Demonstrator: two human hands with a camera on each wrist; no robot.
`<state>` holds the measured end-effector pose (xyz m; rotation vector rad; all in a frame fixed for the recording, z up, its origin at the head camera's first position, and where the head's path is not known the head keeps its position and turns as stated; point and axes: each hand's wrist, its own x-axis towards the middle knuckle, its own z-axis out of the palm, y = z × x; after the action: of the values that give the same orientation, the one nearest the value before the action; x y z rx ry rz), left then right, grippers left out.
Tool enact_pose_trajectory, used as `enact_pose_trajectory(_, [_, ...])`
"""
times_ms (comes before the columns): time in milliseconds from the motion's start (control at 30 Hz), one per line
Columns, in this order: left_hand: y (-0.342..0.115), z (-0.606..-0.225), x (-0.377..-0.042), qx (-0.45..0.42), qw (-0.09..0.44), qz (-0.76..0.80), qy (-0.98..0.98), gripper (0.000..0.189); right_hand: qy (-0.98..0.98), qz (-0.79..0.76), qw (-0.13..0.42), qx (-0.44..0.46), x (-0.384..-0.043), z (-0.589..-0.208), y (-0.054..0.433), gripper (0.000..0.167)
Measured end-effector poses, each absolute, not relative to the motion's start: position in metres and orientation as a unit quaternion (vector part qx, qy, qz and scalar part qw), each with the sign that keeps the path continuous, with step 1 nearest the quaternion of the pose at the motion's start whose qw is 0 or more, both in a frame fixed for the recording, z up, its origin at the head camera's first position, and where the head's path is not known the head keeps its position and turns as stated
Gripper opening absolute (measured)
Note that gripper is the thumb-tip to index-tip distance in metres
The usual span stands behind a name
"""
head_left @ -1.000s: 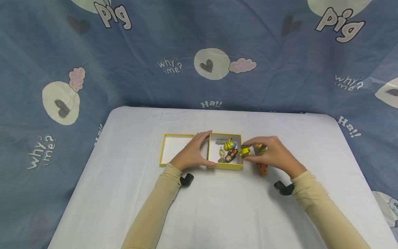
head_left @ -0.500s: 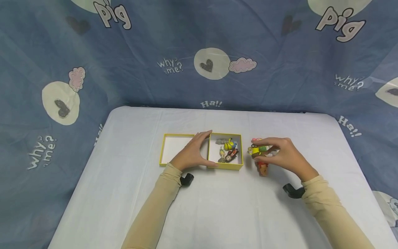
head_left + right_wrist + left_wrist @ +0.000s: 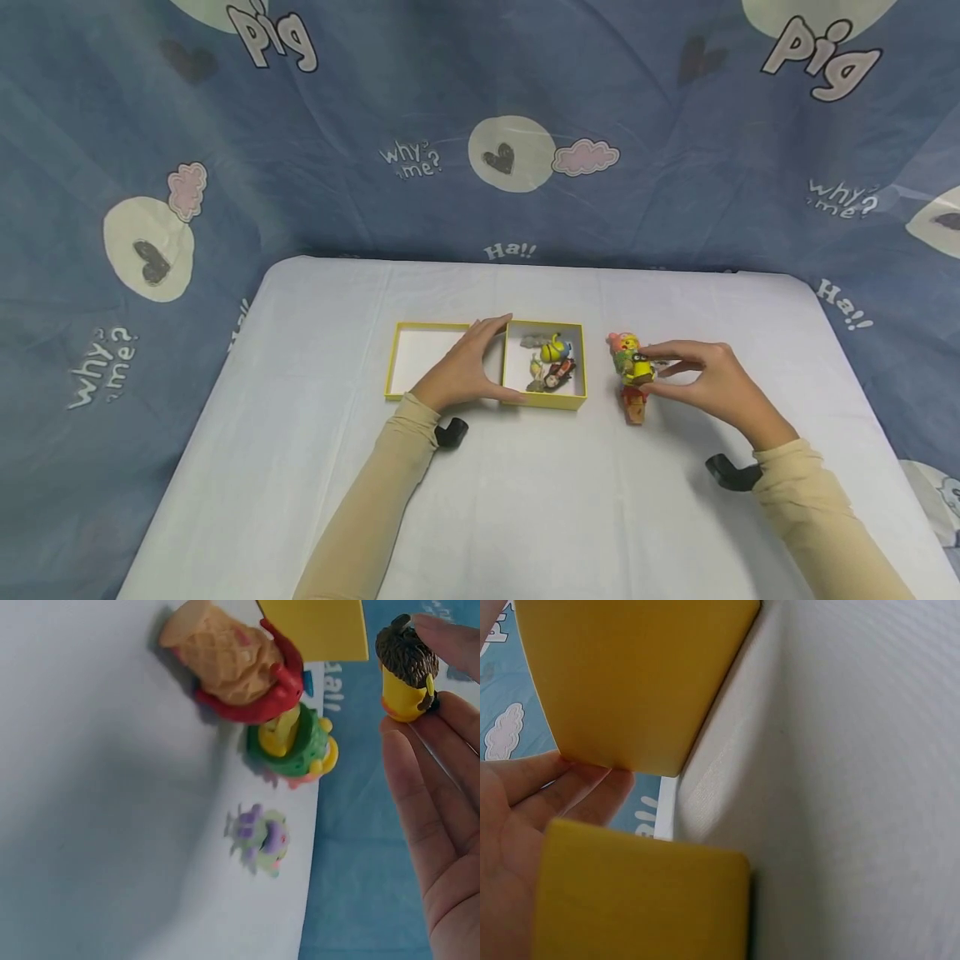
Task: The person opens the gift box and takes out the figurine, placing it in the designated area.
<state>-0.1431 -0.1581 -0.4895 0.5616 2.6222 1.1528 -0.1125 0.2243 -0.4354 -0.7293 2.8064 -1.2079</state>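
My left hand (image 3: 468, 367) grips the left end of an open yellow-edged box (image 3: 546, 401), thumb at its near side and fingers at the far side. Fingertips meet the yellow wall (image 3: 630, 682) in the left wrist view. Inside lie several small figurines, among them a yellow-and-blue one (image 3: 555, 349) and a dark-and-orange one (image 3: 558, 375). My right hand (image 3: 708, 383) pinches a yellow figurine with a brown shaggy part (image 3: 409, 671), above the table. Below it lie a cone-shaped figurine with red on it (image 3: 232, 664) and a green-and-yellow figurine (image 3: 296, 742).
A shallow yellow-rimmed lid (image 3: 423, 360) lies left of the box, partly behind my left hand. A purple-and-pale-green figurine (image 3: 261, 838) sits on the white-covered table (image 3: 525, 500). The blue printed curtain (image 3: 360, 100) stands behind the table.
My right hand has carried the yellow figurine rightward from the box's right edge to over the loose figurines, uncovering more of them. The left hand and box have stayed put.
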Motion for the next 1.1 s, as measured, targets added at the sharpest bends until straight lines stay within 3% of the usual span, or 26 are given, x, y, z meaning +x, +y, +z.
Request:
enact_pose_trajectory(400, [-0.158,-0.488,-0.142,0.191,0.112,0.392,0.893,0.131,0.896,-0.393,0.015,-0.206,-0.104,-0.445,0.247,0.050])
enact_pose_trajectory(1100, [-0.157,-0.489,-0.142,0.189,0.114,0.387,0.895,0.131,0.905,-0.388,0.118,-0.128,-0.095,-0.462,0.267,0.051])
